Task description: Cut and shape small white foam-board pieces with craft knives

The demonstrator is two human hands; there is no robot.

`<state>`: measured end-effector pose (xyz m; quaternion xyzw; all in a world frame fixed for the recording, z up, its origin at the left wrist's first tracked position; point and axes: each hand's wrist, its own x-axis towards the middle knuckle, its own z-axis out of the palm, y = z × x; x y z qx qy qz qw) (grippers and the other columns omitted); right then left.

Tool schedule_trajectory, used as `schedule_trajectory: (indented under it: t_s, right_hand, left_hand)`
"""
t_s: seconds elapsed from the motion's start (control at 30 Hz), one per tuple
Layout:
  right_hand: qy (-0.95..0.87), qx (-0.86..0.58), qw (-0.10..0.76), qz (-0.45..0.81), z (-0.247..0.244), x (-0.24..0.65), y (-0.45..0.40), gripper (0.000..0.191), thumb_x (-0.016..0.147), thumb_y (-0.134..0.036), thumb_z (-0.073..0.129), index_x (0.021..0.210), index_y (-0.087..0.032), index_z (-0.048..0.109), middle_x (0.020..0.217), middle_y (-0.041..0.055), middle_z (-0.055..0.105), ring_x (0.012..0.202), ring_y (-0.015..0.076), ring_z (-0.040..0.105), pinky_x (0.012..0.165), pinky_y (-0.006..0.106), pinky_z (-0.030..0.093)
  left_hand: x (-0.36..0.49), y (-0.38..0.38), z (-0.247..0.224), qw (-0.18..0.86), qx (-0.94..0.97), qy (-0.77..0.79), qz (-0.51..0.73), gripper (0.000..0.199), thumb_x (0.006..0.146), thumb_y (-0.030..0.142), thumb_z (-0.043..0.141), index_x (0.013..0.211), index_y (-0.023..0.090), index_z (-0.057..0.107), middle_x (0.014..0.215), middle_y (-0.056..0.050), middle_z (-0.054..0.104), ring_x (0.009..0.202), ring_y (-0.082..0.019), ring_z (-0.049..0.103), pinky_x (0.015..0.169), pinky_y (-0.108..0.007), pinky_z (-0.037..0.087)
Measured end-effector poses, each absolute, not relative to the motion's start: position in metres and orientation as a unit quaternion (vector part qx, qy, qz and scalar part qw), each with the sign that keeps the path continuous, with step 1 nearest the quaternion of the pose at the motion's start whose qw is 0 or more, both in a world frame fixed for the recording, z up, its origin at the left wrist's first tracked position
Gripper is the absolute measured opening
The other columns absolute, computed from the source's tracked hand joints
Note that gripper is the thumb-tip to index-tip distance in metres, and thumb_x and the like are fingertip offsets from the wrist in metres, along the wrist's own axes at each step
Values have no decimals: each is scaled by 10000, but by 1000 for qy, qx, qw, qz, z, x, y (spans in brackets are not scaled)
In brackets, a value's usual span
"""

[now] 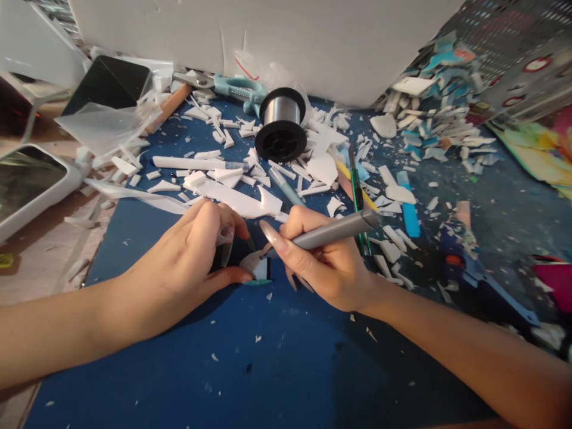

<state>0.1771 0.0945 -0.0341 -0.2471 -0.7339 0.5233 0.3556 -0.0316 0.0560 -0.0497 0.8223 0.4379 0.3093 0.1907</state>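
Observation:
My left hand point(187, 253) is closed over a small white piece point(258, 268) with a dark edge on its right side, its thumb pressing on the near left end. The piece lies low over the blue mat point(250, 363). A thick grey pen-shaped tool point(335, 230) is in my right hand point(326, 262), gripped like a pencil and slanting down to the left. Its lower end is close to the white piece; whether they touch I cannot tell. Fingers hide part of both the piece and the tool's tip.
White offcuts point(236, 193) litter the mat beyond my hands. Behind them stands a black spool point(281, 125) of clear line, with light-blue pliers-like clippers point(239, 89) beside it. A green slim cutter point(356, 190) and a dark-blue handled tool point(496, 286) lie rightward. A white-framed device point(40, 179) sits left.

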Motion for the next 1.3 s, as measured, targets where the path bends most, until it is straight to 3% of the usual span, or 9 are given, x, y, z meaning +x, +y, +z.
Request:
schedule_trajectory:
  t_s: [0.3,0.43,0.5,0.6,0.67,0.93,1.13,1.23,1.3]
  right_hand:
    - [-662,-318,477,484,-37,177,92,217,947,-226,558,737,-213,506,510,-86,490,369,51,484,364,184,398]
    - [-602,-306,516,527,-42,178,91,82,915,-294,623,902,-217,598,663,-38,649,501,100,631,437,216,530]
    - [-578,-287,527,553,-43,180,90,141,924,-340,604,925,-203,637,725,-6,686,586,127,677,503,255,579]
    - [-553,-260,526,591,-41,183,86,289,945,-434,535,928,-180,671,707,15,695,557,133,664,459,256,556]
    - [-542,-262,528,599,-38,184,84,266,936,-424,557,907,-182,662,631,-9,667,474,110,616,392,221,495]
    - [-574,-266,489,601,-33,184,75,337,875,-443,649,686,-195,520,539,-40,640,376,63,541,341,165,424]
    - [-602,-269,446,605,-27,179,66,259,817,-386,725,730,-161,628,545,-18,656,395,77,575,376,178,476]
    - [-645,-278,455,548,-24,179,61,234,776,-369,768,853,-162,690,614,-1,681,468,106,623,437,219,525]
    - [-704,-282,502,416,-23,181,60,211,778,-351,773,860,-174,693,670,11,694,520,113,629,483,232,525]
  left_hand:
    - [-32,57,-51,195,829,424,309,310,942,421,571,908,225,333,970,-63,570,871,-199,559,708,-316,499]
    - [-32,54,-49,163,832,419,325,335,956,519,493,949,212,358,956,-73,541,846,-211,537,716,-343,495]
    - [-33,52,-48,151,834,423,320,236,995,432,425,950,207,371,895,-60,537,779,-199,531,681,-332,490]
    - [-33,50,-45,143,837,432,304,58,971,191,330,938,203,376,849,-65,562,720,-189,554,630,-310,486]
    - [-32,50,-43,135,842,428,300,117,925,118,312,951,194,397,833,-73,579,703,-191,575,610,-303,492]
    - [-32,47,-42,125,843,415,320,151,963,160,361,1010,194,501,829,-41,641,718,-173,654,612,-251,516]
    - [-38,42,-47,98,864,360,338,179,998,174,349,1026,189,525,809,-25,610,668,-142,609,607,-223,492]
    - [-43,39,-46,80,872,331,353,226,1014,182,300,1074,182,518,784,-31,595,660,-155,575,614,-242,475]
    - [-45,35,-44,62,875,315,362,243,1023,192,273,1088,178,506,776,-41,593,660,-169,556,620,-265,463]
